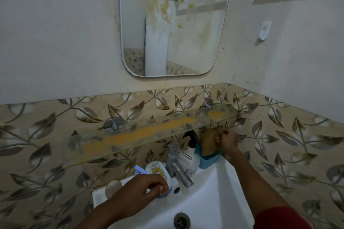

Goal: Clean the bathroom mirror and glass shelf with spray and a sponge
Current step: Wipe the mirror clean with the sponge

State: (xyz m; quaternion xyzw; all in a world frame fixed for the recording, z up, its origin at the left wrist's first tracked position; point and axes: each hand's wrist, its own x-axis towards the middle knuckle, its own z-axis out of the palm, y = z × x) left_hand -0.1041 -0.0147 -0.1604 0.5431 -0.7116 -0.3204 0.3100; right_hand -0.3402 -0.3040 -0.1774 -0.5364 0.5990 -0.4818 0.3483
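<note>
Leaf-patterned tiles (279, 135) run along the lower wall, with plain pale wall above them. On that upper wall hangs the mirror (173, 24), smeared with yellow-brown streaks, mostly in its upper middle. Below it, fixed to the tiles, the glass shelf (145, 134) carries a long orange smear along its length.

Under the shelf sits a white sink (210, 197) with a metal tap (176, 163) at its back edge. Behind the tap stands a white bottle (191, 156) with a black nozzle. Just right of it, a blue holder (209, 160) holds the brown sponge (209, 143). The right hand (228, 140) reaches under the shelf, fingers pinched on the sponge's upper edge.

Left of the tap, the left hand (143, 189) is closed around a blue-and-white spray bottle (158, 171) on the sink's rim; its blue trigger shows above the knuckles.
</note>
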